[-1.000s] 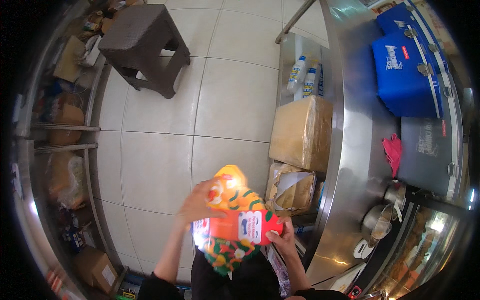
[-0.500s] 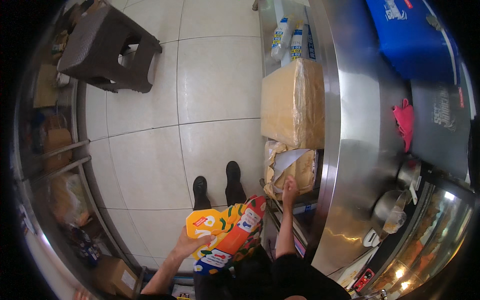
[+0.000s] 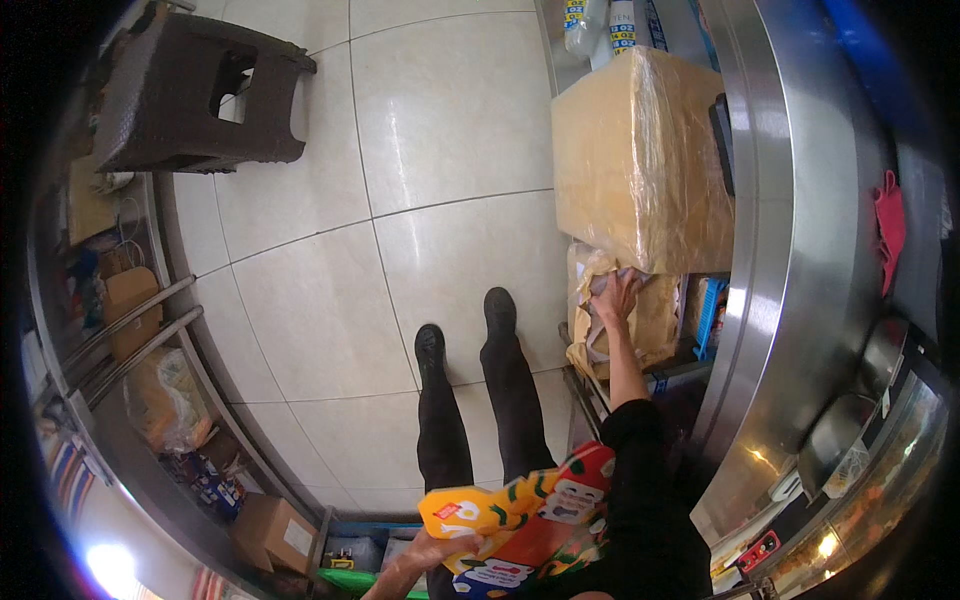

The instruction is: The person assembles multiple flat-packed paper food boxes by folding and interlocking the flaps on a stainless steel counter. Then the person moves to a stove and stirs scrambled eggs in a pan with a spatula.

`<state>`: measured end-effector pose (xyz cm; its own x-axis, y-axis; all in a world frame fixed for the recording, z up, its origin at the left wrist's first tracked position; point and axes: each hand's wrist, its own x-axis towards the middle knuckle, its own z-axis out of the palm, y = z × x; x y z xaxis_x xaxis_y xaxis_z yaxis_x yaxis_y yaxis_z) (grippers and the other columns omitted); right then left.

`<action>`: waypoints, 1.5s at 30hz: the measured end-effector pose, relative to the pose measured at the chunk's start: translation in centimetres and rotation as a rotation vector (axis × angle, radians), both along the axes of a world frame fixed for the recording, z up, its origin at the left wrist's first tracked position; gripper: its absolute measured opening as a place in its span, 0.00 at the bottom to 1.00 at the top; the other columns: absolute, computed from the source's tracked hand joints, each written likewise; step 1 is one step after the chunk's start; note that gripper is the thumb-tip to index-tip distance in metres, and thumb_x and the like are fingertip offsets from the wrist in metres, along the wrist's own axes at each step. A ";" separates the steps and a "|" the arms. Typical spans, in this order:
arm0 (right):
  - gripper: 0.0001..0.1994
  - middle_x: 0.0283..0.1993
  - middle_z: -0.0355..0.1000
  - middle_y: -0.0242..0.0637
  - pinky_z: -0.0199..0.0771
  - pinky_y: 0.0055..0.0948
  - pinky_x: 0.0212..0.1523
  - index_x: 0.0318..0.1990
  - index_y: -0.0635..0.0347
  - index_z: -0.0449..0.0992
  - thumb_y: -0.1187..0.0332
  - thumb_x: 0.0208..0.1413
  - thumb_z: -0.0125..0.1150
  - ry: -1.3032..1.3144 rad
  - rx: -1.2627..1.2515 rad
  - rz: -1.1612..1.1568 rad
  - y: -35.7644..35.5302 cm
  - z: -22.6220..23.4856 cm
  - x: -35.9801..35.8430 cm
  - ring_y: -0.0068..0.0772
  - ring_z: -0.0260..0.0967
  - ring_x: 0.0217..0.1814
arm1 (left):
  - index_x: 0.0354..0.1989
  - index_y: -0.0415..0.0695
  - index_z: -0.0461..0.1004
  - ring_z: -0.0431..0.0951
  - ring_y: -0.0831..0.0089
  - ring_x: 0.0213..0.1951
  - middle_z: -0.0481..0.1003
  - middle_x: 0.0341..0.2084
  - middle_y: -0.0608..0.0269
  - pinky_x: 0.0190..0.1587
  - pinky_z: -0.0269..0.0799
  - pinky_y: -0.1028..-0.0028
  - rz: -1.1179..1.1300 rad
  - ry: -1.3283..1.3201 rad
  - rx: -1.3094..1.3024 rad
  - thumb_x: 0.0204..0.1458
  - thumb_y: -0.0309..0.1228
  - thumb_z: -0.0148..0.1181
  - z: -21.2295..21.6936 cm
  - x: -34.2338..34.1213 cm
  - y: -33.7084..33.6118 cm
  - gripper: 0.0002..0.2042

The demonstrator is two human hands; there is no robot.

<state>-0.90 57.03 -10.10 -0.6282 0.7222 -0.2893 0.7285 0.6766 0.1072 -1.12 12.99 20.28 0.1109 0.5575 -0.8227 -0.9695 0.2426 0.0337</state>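
My left hand point(image 3: 430, 556) holds colourful printed cardboard pieces point(image 3: 530, 525), yellow, orange, red and blue with cut-out edges, low in front of my body. The fingers close over their left side, and my right sleeve covers part of the right end. My right hand point(image 3: 617, 296) is down at a brown-paper-wrapped package point(image 3: 655, 325) on the low shelf at the right. Its fingers are bent over the torn paper at the opening, their tips partly hidden. Pale contents show through the tear.
A large taped carton point(image 3: 625, 160) stands just beyond the package, under the steel counter point(image 3: 770, 200). Wrapped cup sleeves point(image 3: 600, 25) lie farther back. At the left are a dark plastic stool point(image 3: 200, 95) and shelving point(image 3: 150, 300) with boxes and bags. Tiled floor point(image 3: 300, 330) lies between.
My right hand has reached farther forward onto the package's torn paper. The view has shifted toward the right-hand shelf; my left hand still holds the cardboard pieces.
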 end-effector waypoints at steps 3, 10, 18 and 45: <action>0.39 0.56 0.57 0.50 0.62 0.51 0.58 0.52 0.56 0.69 0.52 0.29 0.76 -0.023 -0.006 0.091 0.9 -0.1 0.3 0.53 0.52 0.62 | 0.52 0.41 0.68 0.75 0.73 0.43 0.75 0.41 0.59 0.46 0.74 0.75 -0.104 0.043 -0.017 0.46 0.31 0.69 0.5 0.6 0.5 0.24; 0.41 0.60 0.59 0.49 0.55 0.49 0.61 0.55 0.62 0.65 0.53 0.30 0.75 -0.016 -0.024 0.151 0.7 2.7 0.3 0.50 0.54 0.62 | 0.53 0.40 0.67 0.75 0.75 0.41 0.75 0.43 0.61 0.44 0.73 0.75 -0.136 0.046 -0.054 0.47 0.31 0.69 0.6 0.8 -0.1 0.25; 0.39 0.65 0.53 0.50 0.52 0.43 0.67 0.60 0.59 0.57 0.74 0.36 0.70 0.601 -0.230 0.109 -0.1 6.7 3.6 0.53 0.48 0.69 | 0.51 0.41 0.68 0.75 0.73 0.42 0.75 0.41 0.60 0.46 0.73 0.73 -0.074 0.039 -0.022 0.48 0.36 0.68 0.6 0.8 -0.5 0.24; 0.18 0.47 0.71 0.39 0.66 0.29 0.52 0.51 0.68 0.68 0.78 0.49 0.53 1.282 -0.711 -0.313 -19.1 27.5 2.8 0.27 0.68 0.49 | 0.55 0.40 0.65 0.76 0.67 0.46 0.73 0.46 0.58 0.47 0.75 0.67 0.939 0.354 -0.259 0.52 0.26 0.60 2.0 8.9 -10.6 0.21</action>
